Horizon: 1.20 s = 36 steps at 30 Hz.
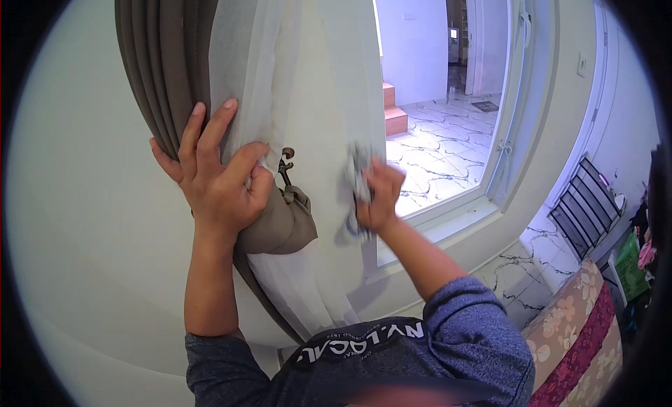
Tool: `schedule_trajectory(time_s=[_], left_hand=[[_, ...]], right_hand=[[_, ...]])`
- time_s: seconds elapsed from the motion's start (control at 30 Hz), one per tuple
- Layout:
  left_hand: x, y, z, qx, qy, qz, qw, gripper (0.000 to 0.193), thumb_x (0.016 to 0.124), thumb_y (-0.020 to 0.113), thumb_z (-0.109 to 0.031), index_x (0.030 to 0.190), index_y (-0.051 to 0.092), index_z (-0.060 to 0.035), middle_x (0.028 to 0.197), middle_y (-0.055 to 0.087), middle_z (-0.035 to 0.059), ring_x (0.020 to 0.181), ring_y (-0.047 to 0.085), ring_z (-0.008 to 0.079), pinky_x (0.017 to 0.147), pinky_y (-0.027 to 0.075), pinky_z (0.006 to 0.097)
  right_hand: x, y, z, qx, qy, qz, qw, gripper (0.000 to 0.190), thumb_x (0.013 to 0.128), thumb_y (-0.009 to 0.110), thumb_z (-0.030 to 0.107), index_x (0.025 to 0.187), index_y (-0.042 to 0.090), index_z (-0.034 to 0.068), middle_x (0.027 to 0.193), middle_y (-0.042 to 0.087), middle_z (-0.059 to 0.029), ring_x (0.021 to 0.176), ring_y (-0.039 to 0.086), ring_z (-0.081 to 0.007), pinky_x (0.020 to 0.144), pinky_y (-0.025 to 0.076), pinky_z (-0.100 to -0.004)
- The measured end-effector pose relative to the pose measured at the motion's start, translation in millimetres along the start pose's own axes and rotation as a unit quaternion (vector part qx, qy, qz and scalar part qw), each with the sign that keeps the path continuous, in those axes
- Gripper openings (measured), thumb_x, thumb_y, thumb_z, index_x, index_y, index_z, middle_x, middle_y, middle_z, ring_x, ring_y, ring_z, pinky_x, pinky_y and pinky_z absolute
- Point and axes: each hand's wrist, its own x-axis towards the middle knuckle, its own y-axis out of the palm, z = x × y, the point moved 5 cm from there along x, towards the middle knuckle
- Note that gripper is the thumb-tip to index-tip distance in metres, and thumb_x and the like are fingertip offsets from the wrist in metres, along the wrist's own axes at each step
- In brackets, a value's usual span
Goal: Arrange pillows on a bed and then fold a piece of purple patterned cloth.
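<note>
My left hand [220,181] presses on a gathered brown curtain [168,55] with its fingers spread. A fold of the white sheer curtain [239,50] is caught between its thumb and forefinger. Below that hand, a brown fabric tieback [278,228] wraps the curtains and hangs from a dark metal wall hook [285,168]. My right hand [383,194] grips a crumpled grey-white cloth [358,171] at the white wall [320,118] beside the window. Motion blurs the cloth, and whether it touches the wall is hard to tell.
The window frame [446,207] and its sill [462,223] lie right of my right hand. Beyond the glass are wooden steps [395,115] and a marble-patterned floor [441,155]. A floral mattress [567,323] lies at lower right, near a black metal rack [585,210].
</note>
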Motion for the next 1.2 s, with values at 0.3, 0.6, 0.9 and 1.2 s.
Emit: schedule_trajectory(time_s=[0.3,0.6,0.9,1.2], left_hand=[[-2.8,-0.7,0.4,0.003,0.006,0.002,1.000,0.010,0.061,0.054,-0.017,0.060,0.058,-0.0272,0.121,0.051,-0.0046,0.121,0.039,0.0193,0.108,-0.003,0.0468],[1.5,-2.3,-2.4,-0.001,0.003,0.003,1.000,0.011,0.061,0.054,-0.017,0.060,0.058,-0.0265,0.121,0.051,-0.0045,0.122,0.038,0.0193,0.108,-0.003,0.0464],[-4.1,-2.8,1.5,-0.002,0.002,0.003,1.000,0.012,0.060,0.053,-0.016,0.060,0.058,-0.0268,0.121,0.051,-0.0043,0.122,0.038,0.0192,0.108,-0.003,0.0461],[2.0,1.0,-4.8,-0.010,0.001,-0.002,1.000,0.011,0.060,0.053,-0.016,0.061,0.058,-0.0265,0.121,0.051,-0.0046,0.122,0.039,0.0195,0.108,-0.003,0.0450]], right_hand=[[40.8,-0.4,6.3,0.007,0.017,0.027,0.999,0.045,0.060,0.057,0.010,0.105,0.055,0.005,0.109,0.047,-0.0174,0.097,0.045,-0.0330,0.082,0.038,-0.0420],[-59.7,-13.7,8.8,0.003,0.030,0.034,0.999,0.038,0.067,0.057,0.017,0.102,0.048,0.004,0.100,0.041,-0.0183,0.092,0.040,-0.0314,0.078,0.037,-0.0410],[52.1,2.6,10.5,0.015,0.042,0.028,0.999,0.036,0.066,0.056,0.007,0.101,0.050,0.000,0.097,0.046,-0.0178,0.090,0.041,-0.0311,0.082,0.034,-0.0394],[-92.4,-24.8,9.6,0.011,0.058,0.077,0.995,0.039,0.057,0.047,0.005,0.096,0.045,0.003,0.087,0.036,-0.0160,0.079,0.036,-0.0266,0.071,0.035,-0.0389]])
